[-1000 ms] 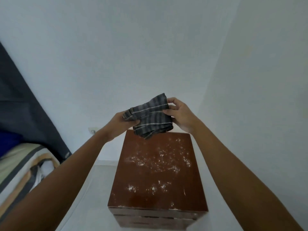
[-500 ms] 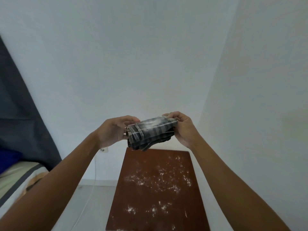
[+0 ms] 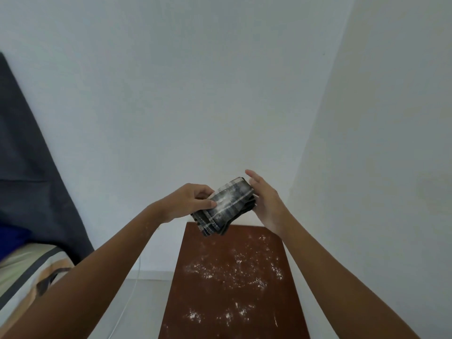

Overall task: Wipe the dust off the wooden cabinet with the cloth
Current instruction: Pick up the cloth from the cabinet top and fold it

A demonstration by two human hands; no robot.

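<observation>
Up above the dusty cabinet (image 3: 234, 285) we hold the folded cloth (image 3: 226, 206): left hand (image 3: 188, 201) pinches its near end, right hand (image 3: 265, 204) cups the far end with fingers nearly straight. No writing is readable.

Probably a home bedroom: striped bedding (image 3: 27, 272), white walls (image 3: 171, 94), wooden cabinet (image 3: 232, 289).

Two plain white walls (image 3: 195, 94) meet in a corner (image 3: 318, 118) at the right, evenly lit. At the left, a dark grey padded panel (image 3: 29, 155) rises over a bed with striped bedding (image 3: 27, 270). The floor (image 3: 141, 302) is pale, and a thin white cable (image 3: 127, 304) trails across it.
</observation>
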